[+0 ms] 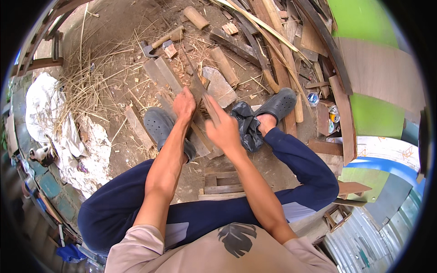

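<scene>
My right hand (pixel 223 132), slightly blurred, is closed around the handle of a long, narrow-bladed machete (pixel 194 72). Its blade points away and to the left. Close beside it, my left hand (pixel 184 104) grips a short brown piece of wood (pixel 198 88) whose lower part the fingers hide. Under both hands lie wooden boards (pixel 164 75) on the ground between my feet. A flat grey stone (pixel 218 86) rests just beyond my right hand, and a crumpled black plastic bag (pixel 248 125) sits to its right.
Dark clogs (pixel 278 103) cover my feet. Ahead lies a metal-headed tool with a wooden handle (pixel 167 37). A curved dark blade with a wooden handle (pixel 271 82) lies on the right, near long planks (pixel 284 68). Straw (pixel 102 75) and white sheeting (pixel 45 104) spread out left.
</scene>
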A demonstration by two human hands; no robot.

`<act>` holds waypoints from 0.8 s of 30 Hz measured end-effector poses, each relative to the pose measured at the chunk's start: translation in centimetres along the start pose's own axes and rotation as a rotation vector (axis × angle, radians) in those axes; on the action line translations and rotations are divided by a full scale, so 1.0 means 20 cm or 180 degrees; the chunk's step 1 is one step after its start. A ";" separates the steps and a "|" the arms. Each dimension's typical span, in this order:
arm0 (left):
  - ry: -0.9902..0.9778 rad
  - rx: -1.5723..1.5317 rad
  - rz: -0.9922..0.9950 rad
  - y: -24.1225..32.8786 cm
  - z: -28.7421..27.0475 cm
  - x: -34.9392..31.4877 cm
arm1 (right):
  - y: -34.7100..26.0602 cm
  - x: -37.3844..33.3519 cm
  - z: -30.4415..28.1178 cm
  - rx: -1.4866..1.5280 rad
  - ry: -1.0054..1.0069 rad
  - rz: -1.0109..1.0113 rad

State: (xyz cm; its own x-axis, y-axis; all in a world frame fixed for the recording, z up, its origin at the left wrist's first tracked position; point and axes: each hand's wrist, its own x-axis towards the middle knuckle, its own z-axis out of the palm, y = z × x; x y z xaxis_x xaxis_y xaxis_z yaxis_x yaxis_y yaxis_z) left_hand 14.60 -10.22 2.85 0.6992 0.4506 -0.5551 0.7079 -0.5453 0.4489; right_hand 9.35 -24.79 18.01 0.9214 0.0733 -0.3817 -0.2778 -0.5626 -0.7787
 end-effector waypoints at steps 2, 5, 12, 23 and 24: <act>0.0164 0.0009 0.0020 -0.03 0.01 0.04 | 0.01 -0.37 -0.15 0.0198 0.0119 -0.0256; 0.0186 -0.0016 -0.0078 0.01 -0.05 -0.01 | 0.00 -0.71 -0.30 0.0159 0.0199 -0.0463; -0.0035 -0.0166 0.0156 -0.04 -0.04 0.04 | 0.03 0.03 0.00 -0.0321 -0.0157 0.0035; 0.0155 0.0248 0.0324 -0.01 0.06 -0.04 | 0.18 -0.18 -0.13 0.0068 0.0090 -0.0431; 0.0103 0.0162 0.0289 -0.01 0.06 -0.03 | 0.22 0.08 -0.06 0.0134 0.0002 -0.0429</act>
State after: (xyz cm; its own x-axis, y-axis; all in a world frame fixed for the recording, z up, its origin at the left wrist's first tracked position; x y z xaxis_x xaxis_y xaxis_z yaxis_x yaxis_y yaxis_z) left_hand 13.90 -11.25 2.34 0.7637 0.4198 -0.4904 0.6359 -0.6198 0.4598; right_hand 9.90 -28.06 14.55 0.9513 0.1454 -0.2719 -0.1626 -0.5127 -0.8431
